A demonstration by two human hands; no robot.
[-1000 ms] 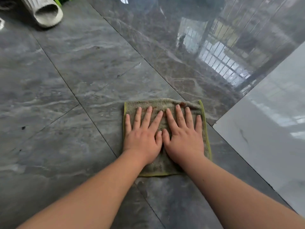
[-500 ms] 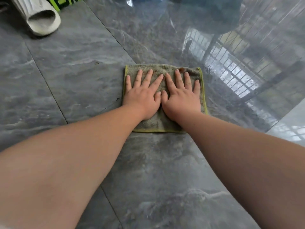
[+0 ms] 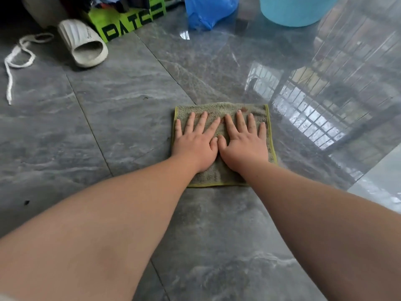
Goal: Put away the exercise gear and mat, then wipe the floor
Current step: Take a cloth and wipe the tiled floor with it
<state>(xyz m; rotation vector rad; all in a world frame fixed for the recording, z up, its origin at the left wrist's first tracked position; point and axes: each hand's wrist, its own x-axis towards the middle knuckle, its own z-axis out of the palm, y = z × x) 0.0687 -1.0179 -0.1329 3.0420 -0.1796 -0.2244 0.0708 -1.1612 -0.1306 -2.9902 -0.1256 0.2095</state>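
Note:
A square grey-green cloth (image 3: 221,108) with a yellow-green hem lies flat on the glossy grey marble floor (image 3: 121,118). My left hand (image 3: 195,144) and my right hand (image 3: 243,144) press down on it side by side. Both palms are flat, the fingers are spread and point away from me, and the thumbs almost touch. Neither hand curls around the cloth. Both forearms stretch out from the bottom of the view. No exercise gear or mat is visible.
Along the far edge stand a white slipper (image 3: 83,43), a loose white cord (image 3: 17,59), a green box (image 3: 130,20) with black letters, a blue plastic bag (image 3: 208,9) and a light-blue tub (image 3: 293,9). A paler tile (image 3: 379,187) begins at the right.
Both hands have slid the cloth forward across the floor, away from me. The view has tilted up, bringing the box, bag and tub into sight.

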